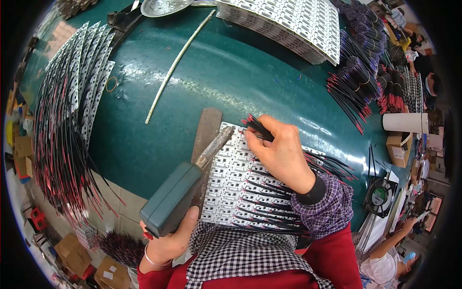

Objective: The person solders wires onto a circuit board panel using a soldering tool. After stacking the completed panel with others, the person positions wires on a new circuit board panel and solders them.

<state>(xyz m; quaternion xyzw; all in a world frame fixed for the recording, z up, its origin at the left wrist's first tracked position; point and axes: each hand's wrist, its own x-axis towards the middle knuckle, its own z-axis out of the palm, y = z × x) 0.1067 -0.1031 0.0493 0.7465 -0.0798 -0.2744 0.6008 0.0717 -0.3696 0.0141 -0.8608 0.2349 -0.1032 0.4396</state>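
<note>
My left hand [175,243] is closed around a soldering gun [174,196] with a boxy dark green body. Its stained metal barrel slants up to the right, and the tip sits at the top edge of a white circuit board panel [219,185]. My right hand [284,151] pinches a small bundle of black wires [260,128], whose red ends point toward that tip. Whether tip and wires touch I cannot tell. Rows of attached black wires [269,204] trail off the panel to the right beneath my right wrist. A brown flat bar [209,127] lies along the panel's left side.
Wired board strips [77,91] hang over the table's left edge. A tall stack of white panels [293,24] stands at the back, with bundled wires [358,77] beside it. A pale rod [178,60] lies on the green table; a small fan [380,196] sits right. Another person [385,262] works nearby.
</note>
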